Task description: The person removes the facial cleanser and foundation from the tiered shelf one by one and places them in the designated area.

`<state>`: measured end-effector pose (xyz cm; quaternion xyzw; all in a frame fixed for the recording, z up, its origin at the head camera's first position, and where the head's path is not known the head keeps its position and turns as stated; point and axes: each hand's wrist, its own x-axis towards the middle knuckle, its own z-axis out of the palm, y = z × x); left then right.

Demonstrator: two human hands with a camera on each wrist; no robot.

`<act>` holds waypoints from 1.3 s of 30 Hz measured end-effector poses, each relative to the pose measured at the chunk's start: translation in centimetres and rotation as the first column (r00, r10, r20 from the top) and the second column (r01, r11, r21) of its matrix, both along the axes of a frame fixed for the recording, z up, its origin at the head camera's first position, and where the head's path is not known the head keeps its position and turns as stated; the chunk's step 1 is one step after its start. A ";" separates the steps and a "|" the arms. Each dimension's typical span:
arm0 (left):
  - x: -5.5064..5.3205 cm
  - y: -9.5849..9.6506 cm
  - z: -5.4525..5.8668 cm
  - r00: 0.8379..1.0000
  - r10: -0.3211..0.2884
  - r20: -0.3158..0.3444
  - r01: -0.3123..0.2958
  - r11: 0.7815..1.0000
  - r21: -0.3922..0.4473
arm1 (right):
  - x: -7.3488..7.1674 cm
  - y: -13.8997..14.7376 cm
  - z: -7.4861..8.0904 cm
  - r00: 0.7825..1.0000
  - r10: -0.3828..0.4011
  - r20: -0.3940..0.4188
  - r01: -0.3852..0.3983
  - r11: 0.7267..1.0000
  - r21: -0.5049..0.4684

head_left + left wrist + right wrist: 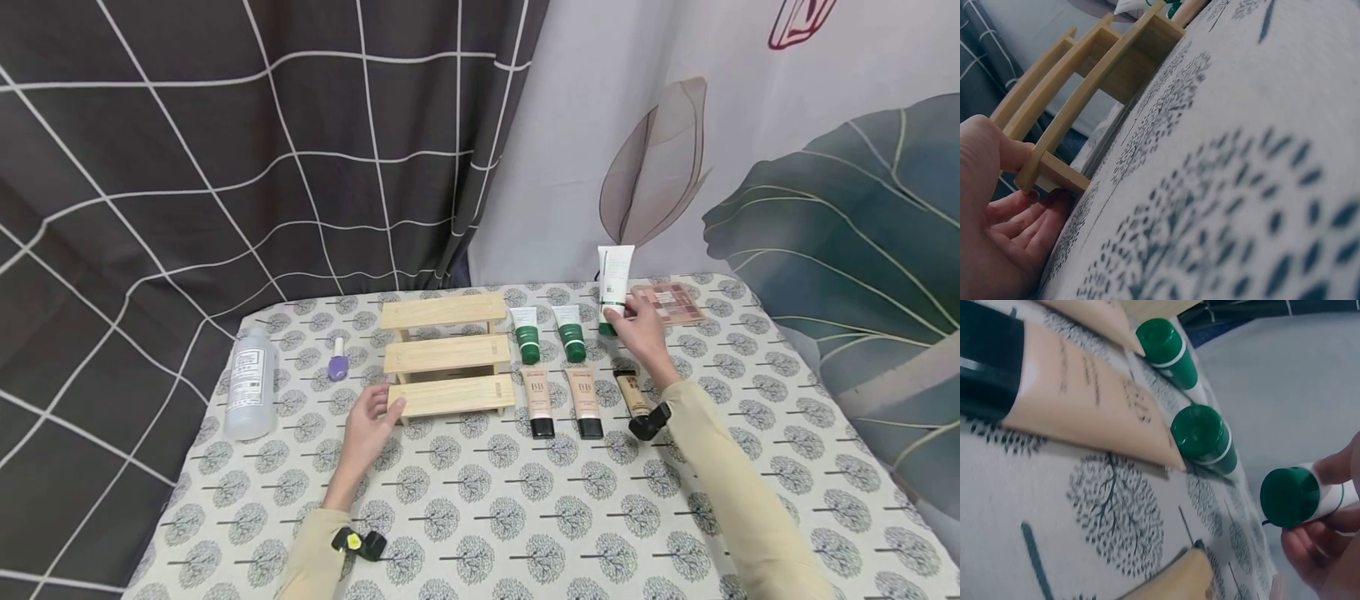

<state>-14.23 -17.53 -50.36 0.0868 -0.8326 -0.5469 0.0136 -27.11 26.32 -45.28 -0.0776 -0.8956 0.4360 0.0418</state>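
Observation:
My right hand (640,332) holds a white squeeze tube (616,275) by its lower part, its green cap (1290,497) pointing down in the head view. My left hand (370,425) grips the left end of the lowest step of a three-tier wooden display rack (450,396), with the thumb on top and fingertips beneath. Right of the rack lie two green-and-white tubes (527,335). Nearer to me are two beige BB cream tubes (537,400) with black caps. A smaller beige-and-black tube (632,392) lies by the right wrist.
A makeup palette (670,303) lies behind the right hand. To the left stand a translucent bottle (251,383) and a small purple bottle with a white cap (338,363). A patterned cloth (480,533) covers the table; curtains (337,125) hang behind it.

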 end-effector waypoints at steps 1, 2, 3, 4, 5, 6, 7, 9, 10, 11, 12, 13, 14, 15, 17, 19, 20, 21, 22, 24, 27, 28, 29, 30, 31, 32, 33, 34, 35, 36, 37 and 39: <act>0.0 0.0 0.0 1.000 0.000 0.001 0.000 1.000 0.000 | 0.1 0.1 -0.1 1.000 0.001 0.011 -0.001 1.000 0.011; 0.0 0.0 0.0 1.000 0.000 0.002 0.000 1.000 -0.001 | 0.2 0.2 -0.1 1.000 0.005 0.020 -0.006 0.999 0.034; 0.0 0.0 -0.1 1.000 0.001 0.002 -0.001 1.000 0.000 | 0.3 0.3 -0.2 1.000 0.007 0.030 -0.008 0.999 0.050; 0.0 0.0 -0.1 1.000 0.001 0.003 -0.001 1.000 0.000 | 0.4 0.4 -0.3 0.999 0.007 0.044 -0.009 0.998 0.061; 0.0 0.0 -0.1 1.000 0.001 0.004 -0.001 1.000 0.000 | 0.4 0.5 -0.4 0.999 0.008 0.051 -0.011 0.997 0.075; 0.0 -0.1 -0.1 1.000 0.001 0.004 -0.001 1.000 -0.001 | 0.5 0.5 -0.5 0.998 0.008 0.063 -0.013 0.996 0.084; 0.0 -0.1 -0.1 1.000 0.001 0.004 -0.001 1.000 -0.002 | 0.5 0.6 -0.6 0.997 0.008 0.077 -0.015 0.996 0.088; 0.0 -0.1 -0.1 1.000 0.002 0.004 -0.002 1.000 -0.003 | 0.5 0.7 -0.8 0.994 0.003 0.105 -0.013 0.996 0.086; 0.0 -0.1 -0.1 1.000 0.002 0.004 -0.002 1.000 -0.003 | 0.5 0.7 -0.9 0.993 -0.002 0.118 -0.009 0.996 0.092; -0.1 -0.1 -0.1 1.000 0.002 0.003 -0.002 1.000 -0.003 | 0.5 0.7 -1.0 0.992 -0.004 0.125 -0.010 0.994 0.110; -0.1 -0.1 -0.1 1.000 0.004 0.004 -0.004 1.000 -0.004 | 0.5 0.7 -1.1 0.991 -0.008 0.134 -0.009 0.992 0.125; -0.1 -0.1 -0.1 1.000 0.004 0.004 -0.004 1.000 -0.003 | 0.4 0.7 -1.2 0.990 -0.014 0.139 -0.007 0.989 0.146; -0.1 -0.1 -0.1 1.000 0.005 0.005 -0.005 1.000 -0.001 | 0.4 0.7 -1.2 0.990 -0.022 0.142 -0.003 0.985 0.170; -0.1 -0.1 -0.1 1.000 0.005 0.006 -0.005 1.000 0.001 | 0.4 0.7 -1.3 0.989 -0.027 0.143 -0.002 0.981 0.195; 0.0 -0.1 0.0 1.000 0.005 0.006 -0.005 1.000 0.005 | 0.3 0.7 -1.5 0.988 -0.037 0.150 0.001 0.972 0.234; 0.0 -0.1 0.0 1.000 0.005 0.006 -0.005 1.000 0.010 | 0.2 0.8 -1.6 0.987 -0.035 0.158 -0.006 0.968 0.251; 0.0 -0.1 0.0 1.000 0.004 0.005 -0.004 1.000 0.011 | 0.1 0.9 -1.6 0.986 -0.027 0.165 -0.016 0.968 0.252; 0.0 0.0 0.0 1.000 0.003 0.005 -0.003 1.000 0.012 | 0.1 0.9 -1.6 0.985 -0.016 0.174 -0.028 0.968 0.248; 0.0 0.0 0.0 1.000 0.004 0.004 -0.004 1.000 0.012 | 0.0 1.0 -1.5 0.983 -0.008 0.181 -0.038 0.969 0.246; 0.0 0.0 0.1 1.000 0.003 0.002 -0.003 1.000 0.014 | 0.0 1.1 -1.4 0.980 0.014 0.196 -0.063 0.968 0.242; 0.0 0.0 0.1 1.000 0.004 -0.001 -0.004 1.000 0.013 | -0.1 1.2 -1.2 0.975 0.039 0.217 -0.093 0.965 0.246; 0.0 0.0 0.1 1.000 0.004 -0.003 -0.004 1.000 0.010 | -0.1 1.2 -1.1 0.974 0.043 0.223 -0.100 0.963 0.251; 0.0 0.0 0.1 1.000 0.004 -0.003 -0.004 1.000 0.009 | -0.1 1.2 -1.1 0.972 0.046 0.230 -0.106 0.961 0.254; 0.0 0.0 0.1 1.000 0.004 -0.003 -0.004 1.000 0.007 | -0.1 1.2 -1.0 0.970 0.048 0.238 -0.110 0.961 0.254; 0.0 0.0 0.1 1.000 0.005 -0.002 -0.005 1.000 0.005 | -0.1 1.1 -0.9 0.969 0.049 0.243 -0.114 0.959 0.259; 0.0 0.0 0.1 1.000 0.005 -0.001 -0.005 1.000 0.003 | -0.1 1.1 -0.9 0.967 0.049 0.249 -0.115 0.958 0.261; 0.0 0.0 0.1 1.000 0.005 0.000 -0.005 1.000 0.003 | 0.0 1.1 -0.9 0.966 0.045 0.254 -0.114 0.958 0.264; 0.0 0.0 0.1 1.000 0.005 0.000 -0.005 1.000 0.003 | 0.0 1.0 -0.8 0.965 0.045 0.259 -0.115 0.958 0.263; 0.0 0.0 0.1 1.000 0.006 -0.001 -0.006 1.000 0.005 | 0.1 1.0 -0.7 0.964 0.045 0.263 -0.116 0.959 0.259; 0.0 0.0 0.2 1.000 0.006 -0.001 -0.006 1.000 0.006 | 0.2 1.0 -0.6 0.963 0.048 0.265 -0.119 0.958 0.261; 0.0 0.0 0.2 1.000 0.007 -0.002 -0.007 1.000 0.007 | 0.3 1.0 -0.5 0.963 0.051 0.265 -0.123 0.958 0.260; 0.0 0.0 0.2 1.000 0.008 -0.003 -0.008 1.000 0.008 | 0.6 1.0 -0.3 0.960 0.062 0.273 -0.135 0.957 0.256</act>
